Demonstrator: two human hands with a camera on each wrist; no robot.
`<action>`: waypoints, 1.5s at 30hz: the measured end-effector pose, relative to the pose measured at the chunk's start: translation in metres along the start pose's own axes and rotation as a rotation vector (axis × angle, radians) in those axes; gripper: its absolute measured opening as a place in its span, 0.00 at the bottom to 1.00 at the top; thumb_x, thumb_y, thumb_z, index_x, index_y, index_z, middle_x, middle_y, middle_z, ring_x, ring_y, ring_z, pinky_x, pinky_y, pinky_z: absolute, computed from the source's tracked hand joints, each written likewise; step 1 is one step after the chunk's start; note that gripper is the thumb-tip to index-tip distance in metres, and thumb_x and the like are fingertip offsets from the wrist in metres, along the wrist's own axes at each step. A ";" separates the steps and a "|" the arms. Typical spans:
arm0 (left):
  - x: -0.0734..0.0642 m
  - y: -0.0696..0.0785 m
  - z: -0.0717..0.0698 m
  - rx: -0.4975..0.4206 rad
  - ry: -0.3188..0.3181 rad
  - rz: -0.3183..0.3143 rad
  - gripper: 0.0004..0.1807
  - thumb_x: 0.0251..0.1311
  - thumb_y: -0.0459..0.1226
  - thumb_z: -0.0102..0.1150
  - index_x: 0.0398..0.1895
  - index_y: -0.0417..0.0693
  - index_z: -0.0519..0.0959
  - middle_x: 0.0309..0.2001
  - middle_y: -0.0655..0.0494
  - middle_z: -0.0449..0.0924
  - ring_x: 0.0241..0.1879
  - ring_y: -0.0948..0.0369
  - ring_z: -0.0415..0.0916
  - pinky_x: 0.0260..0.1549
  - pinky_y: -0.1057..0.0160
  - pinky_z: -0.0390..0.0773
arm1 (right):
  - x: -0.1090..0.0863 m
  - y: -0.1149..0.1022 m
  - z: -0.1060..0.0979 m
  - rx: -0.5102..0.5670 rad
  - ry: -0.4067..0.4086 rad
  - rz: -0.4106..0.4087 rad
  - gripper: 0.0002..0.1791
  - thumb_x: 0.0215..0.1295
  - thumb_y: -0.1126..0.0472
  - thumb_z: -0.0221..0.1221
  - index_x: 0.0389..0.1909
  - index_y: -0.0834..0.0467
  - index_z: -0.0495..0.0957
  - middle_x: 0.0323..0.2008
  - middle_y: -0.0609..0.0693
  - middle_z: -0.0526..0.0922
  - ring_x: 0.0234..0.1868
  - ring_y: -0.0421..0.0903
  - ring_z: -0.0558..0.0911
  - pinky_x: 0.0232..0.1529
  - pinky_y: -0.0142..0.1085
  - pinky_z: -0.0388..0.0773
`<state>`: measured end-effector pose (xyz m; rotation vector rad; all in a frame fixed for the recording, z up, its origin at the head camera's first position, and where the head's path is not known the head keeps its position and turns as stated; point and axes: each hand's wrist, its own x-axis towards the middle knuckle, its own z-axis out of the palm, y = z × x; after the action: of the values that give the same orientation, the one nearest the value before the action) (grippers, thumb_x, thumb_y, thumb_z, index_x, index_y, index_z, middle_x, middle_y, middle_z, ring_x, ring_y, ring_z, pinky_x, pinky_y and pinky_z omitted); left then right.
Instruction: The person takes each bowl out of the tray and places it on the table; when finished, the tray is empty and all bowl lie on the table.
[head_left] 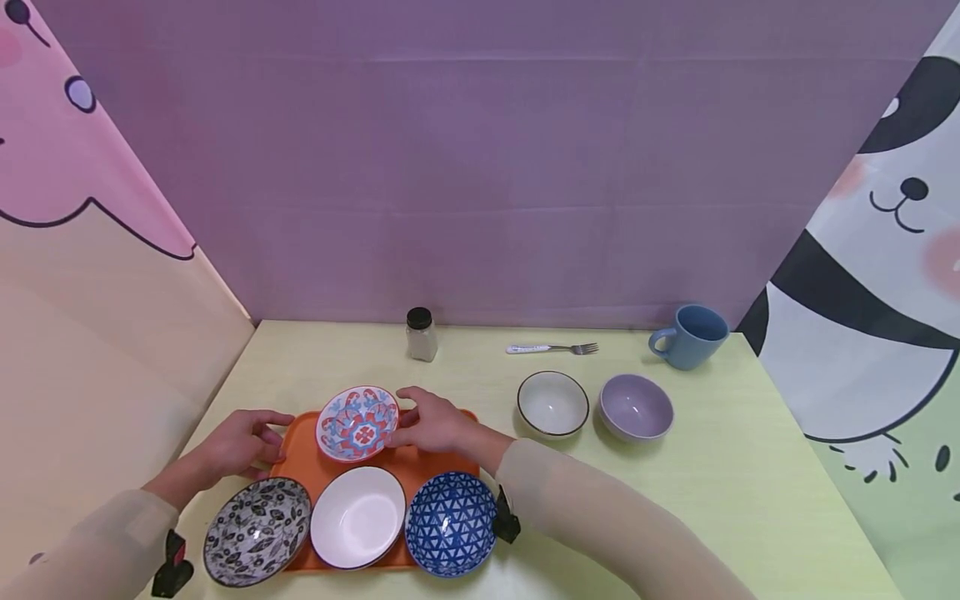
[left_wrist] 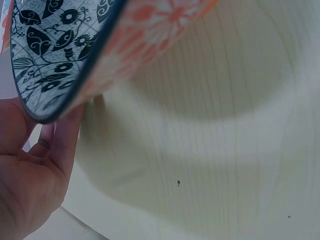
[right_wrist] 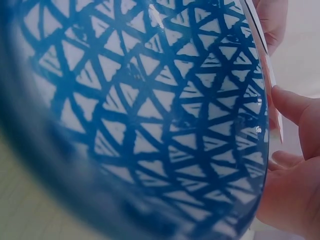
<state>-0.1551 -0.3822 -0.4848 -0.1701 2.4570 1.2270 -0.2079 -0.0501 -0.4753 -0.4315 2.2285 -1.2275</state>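
On the far half of the orange tray (head_left: 300, 450), head view: red-and-blue patterned bowl (head_left: 357, 423), lying between the two hands, just beyond the white bowl (head_left: 357, 517). Right hand (head_left: 435, 423) clearly nearer, right up at the bowl's right rim, thumb over the edge, index stretched alongside; looks like contact, but pinch or mere touch, cannot tell. Left hand (head_left: 243, 442) at the tray's left edge, fingers loosely reaching toward the bowl, gap in between, nothing visibly grasped. Round bowl, so no long axis; key relation purely sideways: left of the right hand, right of the left hand. Closer to the person, left to right: black-and-white floral bowl (head_left: 257, 533), white bowl, blue triangle bowl (head_left: 451, 525).

Left wrist view: floral bowl in the upper left, dark rim and reddish outer print showing; left hand partly behind, fingers relaxed, tips hidden.

Right wrist view: mostly blue triangle bowl. Right hand at the right edge of frame, past the rim, digits spread apart beside a thin reddish edge, probably the patterned bowl; firmness of hold unclear.
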 end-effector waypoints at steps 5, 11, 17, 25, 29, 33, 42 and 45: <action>0.000 0.000 -0.001 0.004 -0.001 0.000 0.33 0.62 0.26 0.59 0.72 0.29 0.64 0.42 0.43 0.78 0.36 0.53 0.79 0.33 0.54 0.88 | 0.001 -0.003 0.000 0.038 -0.015 0.009 0.43 0.61 0.56 0.72 0.76 0.48 0.63 0.56 0.52 0.83 0.45 0.43 0.84 0.44 0.38 0.86; -0.001 0.000 0.000 -0.011 -0.002 0.002 0.33 0.62 0.25 0.59 0.71 0.28 0.64 0.42 0.42 0.78 0.36 0.52 0.79 0.33 0.54 0.88 | 0.002 -0.006 0.000 0.132 -0.051 0.041 0.44 0.60 0.60 0.72 0.76 0.50 0.64 0.52 0.52 0.83 0.44 0.45 0.84 0.47 0.41 0.87; 0.000 -0.003 0.002 -0.018 0.003 0.002 0.33 0.63 0.25 0.59 0.71 0.29 0.64 0.42 0.42 0.78 0.36 0.52 0.79 0.34 0.53 0.88 | 0.005 -0.003 0.003 0.226 -0.086 0.062 0.43 0.60 0.63 0.71 0.76 0.52 0.65 0.43 0.49 0.85 0.42 0.47 0.85 0.48 0.43 0.86; -0.001 -0.004 0.002 -0.017 0.008 -0.009 0.32 0.63 0.25 0.59 0.71 0.30 0.64 0.42 0.43 0.77 0.37 0.52 0.78 0.33 0.54 0.88 | 0.007 0.004 0.004 0.417 -0.104 0.091 0.36 0.63 0.65 0.67 0.73 0.50 0.71 0.42 0.53 0.88 0.40 0.50 0.89 0.46 0.46 0.88; -0.001 -0.004 0.001 -0.020 0.008 -0.002 0.32 0.63 0.25 0.59 0.71 0.30 0.65 0.42 0.43 0.77 0.37 0.52 0.78 0.33 0.54 0.88 | 0.010 0.005 0.003 0.468 -0.097 0.115 0.32 0.66 0.64 0.64 0.71 0.49 0.73 0.41 0.55 0.88 0.38 0.50 0.89 0.43 0.46 0.88; 0.000 -0.004 0.001 -0.016 0.010 0.003 0.32 0.63 0.25 0.58 0.71 0.30 0.65 0.42 0.42 0.77 0.37 0.52 0.78 0.33 0.54 0.88 | 0.009 0.004 0.001 0.478 -0.085 0.135 0.30 0.67 0.64 0.63 0.71 0.49 0.74 0.40 0.55 0.88 0.37 0.51 0.89 0.40 0.45 0.89; 0.001 -0.003 0.001 -0.001 0.010 -0.001 0.31 0.64 0.26 0.59 0.71 0.30 0.65 0.43 0.43 0.77 0.38 0.53 0.78 0.34 0.54 0.88 | 0.000 0.000 -0.003 0.446 -0.001 0.198 0.30 0.67 0.67 0.62 0.70 0.50 0.74 0.39 0.60 0.87 0.30 0.52 0.88 0.31 0.40 0.88; 0.000 -0.002 0.001 -0.001 0.014 0.001 0.31 0.64 0.26 0.59 0.70 0.30 0.66 0.42 0.43 0.77 0.37 0.53 0.79 0.34 0.54 0.88 | -0.002 0.000 -0.005 0.451 0.016 0.202 0.29 0.67 0.67 0.61 0.69 0.50 0.75 0.38 0.61 0.87 0.28 0.52 0.88 0.30 0.40 0.87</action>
<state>-0.1544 -0.3827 -0.4873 -0.1785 2.4681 1.2319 -0.2092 -0.0454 -0.4720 -0.0194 1.8729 -1.5643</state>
